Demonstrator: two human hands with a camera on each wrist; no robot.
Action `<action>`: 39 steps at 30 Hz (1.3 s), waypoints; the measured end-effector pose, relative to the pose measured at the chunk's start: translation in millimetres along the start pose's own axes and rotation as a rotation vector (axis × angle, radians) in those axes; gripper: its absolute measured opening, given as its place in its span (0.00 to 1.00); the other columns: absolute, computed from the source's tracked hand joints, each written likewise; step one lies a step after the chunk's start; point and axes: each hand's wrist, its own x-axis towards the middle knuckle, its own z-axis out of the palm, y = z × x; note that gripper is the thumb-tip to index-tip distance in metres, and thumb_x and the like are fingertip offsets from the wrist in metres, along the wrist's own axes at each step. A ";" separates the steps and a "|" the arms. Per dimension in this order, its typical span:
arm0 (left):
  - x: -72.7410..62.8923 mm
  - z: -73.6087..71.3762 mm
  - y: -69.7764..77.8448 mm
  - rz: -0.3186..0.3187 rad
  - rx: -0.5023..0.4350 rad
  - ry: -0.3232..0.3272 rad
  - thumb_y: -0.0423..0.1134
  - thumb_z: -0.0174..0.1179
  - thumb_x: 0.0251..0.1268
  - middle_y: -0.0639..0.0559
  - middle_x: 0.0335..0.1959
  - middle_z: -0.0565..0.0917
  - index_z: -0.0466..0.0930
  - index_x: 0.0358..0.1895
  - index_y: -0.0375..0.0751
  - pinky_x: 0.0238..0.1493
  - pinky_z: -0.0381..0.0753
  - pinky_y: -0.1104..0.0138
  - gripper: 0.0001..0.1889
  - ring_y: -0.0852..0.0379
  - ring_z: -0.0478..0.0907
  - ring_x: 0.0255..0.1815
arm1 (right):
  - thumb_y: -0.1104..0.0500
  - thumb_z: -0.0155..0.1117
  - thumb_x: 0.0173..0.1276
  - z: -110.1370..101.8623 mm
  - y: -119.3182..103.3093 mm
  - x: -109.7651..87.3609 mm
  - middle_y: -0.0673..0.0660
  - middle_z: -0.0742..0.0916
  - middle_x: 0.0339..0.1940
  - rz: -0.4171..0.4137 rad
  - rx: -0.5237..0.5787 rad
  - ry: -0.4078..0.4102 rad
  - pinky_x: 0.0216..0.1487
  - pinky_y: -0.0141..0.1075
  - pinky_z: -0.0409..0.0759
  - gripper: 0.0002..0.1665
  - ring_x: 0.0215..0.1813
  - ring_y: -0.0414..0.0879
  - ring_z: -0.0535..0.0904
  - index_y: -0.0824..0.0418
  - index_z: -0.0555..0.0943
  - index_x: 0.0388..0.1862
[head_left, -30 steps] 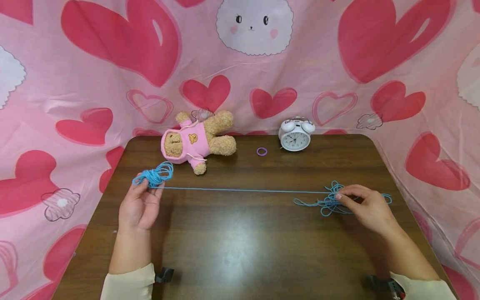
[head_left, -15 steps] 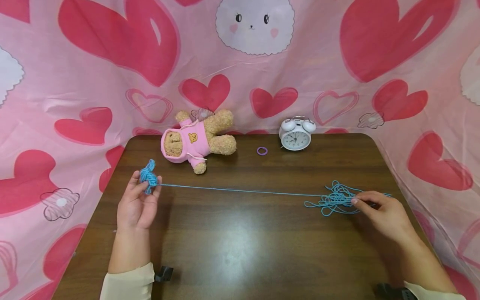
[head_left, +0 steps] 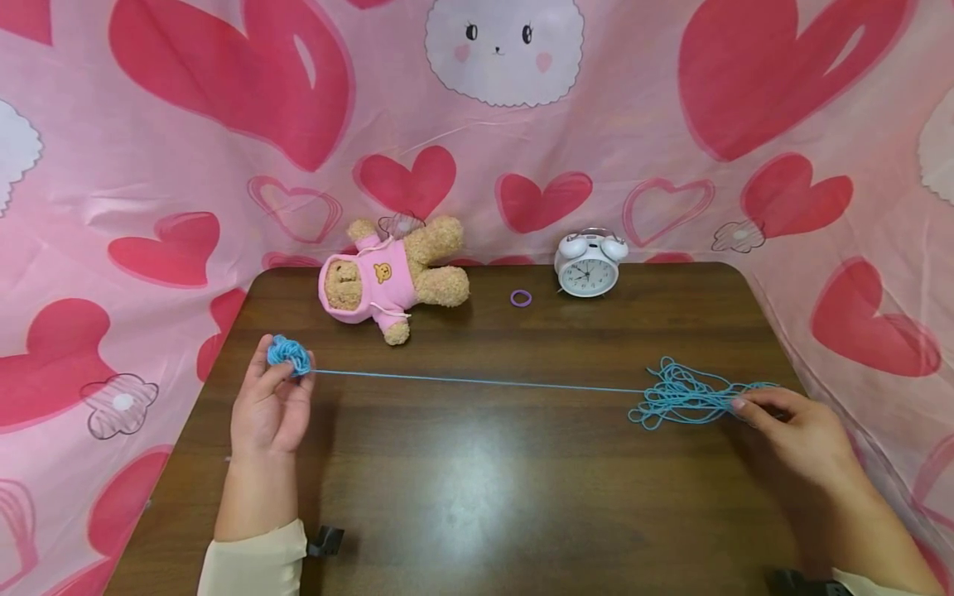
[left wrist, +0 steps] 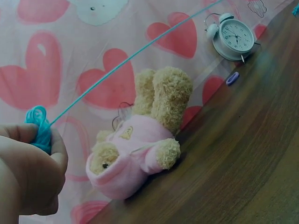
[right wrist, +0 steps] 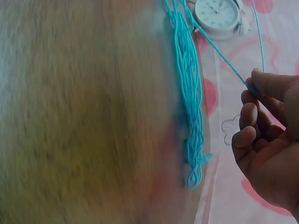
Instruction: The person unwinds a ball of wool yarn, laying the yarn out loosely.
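My left hand (head_left: 270,406) pinches a small wound bundle of blue yarn (head_left: 288,354) between thumb and fingers, above the table's left side. From that bundle a taut strand (head_left: 477,381) runs across to the right. Over the right side, my right hand (head_left: 805,430) pinches the yarn between thumb and forefinger; the right wrist view shows the strand bent at the fingertips (right wrist: 257,77). A loose heap of blue yarn (head_left: 686,396) lies on the table just left of that hand. In the left wrist view the wound bundle (left wrist: 39,133) sticks up between the fingers.
A teddy bear (head_left: 387,277) in a pink hoodie lies at the back left of the wooden table (head_left: 462,497). A purple ring (head_left: 521,298) and a white alarm clock (head_left: 588,265) are at the back. A pink heart-printed cloth (head_left: 477,182) hangs behind.
My right hand has moved to the right, lengthening the strand between the hands. The bundle in my left hand has turned and looks more compact. The loose heap has shifted slightly right.
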 end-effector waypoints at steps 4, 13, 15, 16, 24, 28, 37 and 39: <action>2.0 -0.6 -0.5 0.010 0.002 -0.021 0.18 0.51 0.72 0.47 0.52 0.75 0.79 0.57 0.42 0.52 0.86 0.60 0.20 0.50 0.78 0.51 | 0.52 0.75 0.69 -5.7 6.7 0.6 0.21 0.81 0.32 0.012 -0.012 0.017 0.35 0.19 0.69 0.14 0.36 0.16 0.72 0.62 0.89 0.42; 3.3 -2.1 1.5 0.013 0.002 -0.015 0.20 0.55 0.72 0.45 0.52 0.79 0.82 0.54 0.40 0.52 0.87 0.62 0.16 0.48 0.83 0.50 | 0.48 0.71 0.71 -19.6 19.4 10.6 0.17 0.79 0.31 0.105 0.008 -0.022 0.34 0.23 0.68 0.20 0.37 0.14 0.69 0.65 0.88 0.46; 3.2 -2.7 2.4 0.011 0.016 0.007 0.21 0.56 0.71 0.45 0.52 0.80 0.82 0.53 0.40 0.49 0.87 0.63 0.15 0.49 0.83 0.49 | 0.48 0.70 0.72 -22.3 21.9 14.3 0.16 0.79 0.31 0.104 -0.003 -0.015 0.34 0.22 0.68 0.21 0.37 0.13 0.68 0.66 0.88 0.47; 3.2 -3.1 2.9 0.012 0.021 0.016 0.21 0.56 0.71 0.45 0.52 0.81 0.83 0.53 0.40 0.47 0.87 0.64 0.15 0.50 0.83 0.49 | 0.48 0.70 0.72 -23.5 23.3 16.1 0.15 0.78 0.30 0.102 -0.014 -0.009 0.34 0.22 0.68 0.21 0.37 0.12 0.68 0.66 0.87 0.47; 3.7 -9.1 7.0 0.002 -0.043 0.000 0.20 0.52 0.74 0.40 0.49 0.82 0.82 0.50 0.38 0.47 0.88 0.60 0.13 0.44 0.85 0.44 | 0.43 0.67 0.74 -32.0 30.5 25.8 0.14 0.74 0.29 0.213 -0.029 0.002 0.33 0.28 0.68 0.29 0.36 0.15 0.65 0.69 0.85 0.53; 4.1 -12.0 8.9 0.029 -0.098 -0.006 0.19 0.51 0.74 0.40 0.48 0.82 0.81 0.49 0.36 0.46 0.88 0.59 0.12 0.45 0.84 0.44 | 0.41 0.65 0.74 -35.7 34.7 26.5 0.14 0.74 0.28 0.261 -0.028 0.006 0.34 0.28 0.68 0.30 0.37 0.17 0.65 0.67 0.84 0.55; 4.0 -13.8 14.6 0.114 -0.169 0.061 0.19 0.54 0.72 0.41 0.43 0.80 0.78 0.46 0.36 0.45 0.88 0.58 0.10 0.45 0.82 0.42 | 0.43 0.65 0.74 -38.7 53.7 25.9 0.15 0.73 0.28 0.283 -0.041 0.015 0.34 0.32 0.67 0.26 0.35 0.22 0.65 0.66 0.86 0.50; 4.3 -13.6 14.8 0.133 -0.179 0.086 0.19 0.55 0.71 0.41 0.43 0.80 0.77 0.46 0.36 0.44 0.88 0.58 0.10 0.45 0.82 0.42 | 0.42 0.65 0.74 -38.5 57.0 25.4 0.15 0.72 0.27 0.304 -0.048 0.019 0.35 0.34 0.67 0.26 0.35 0.25 0.66 0.64 0.87 0.48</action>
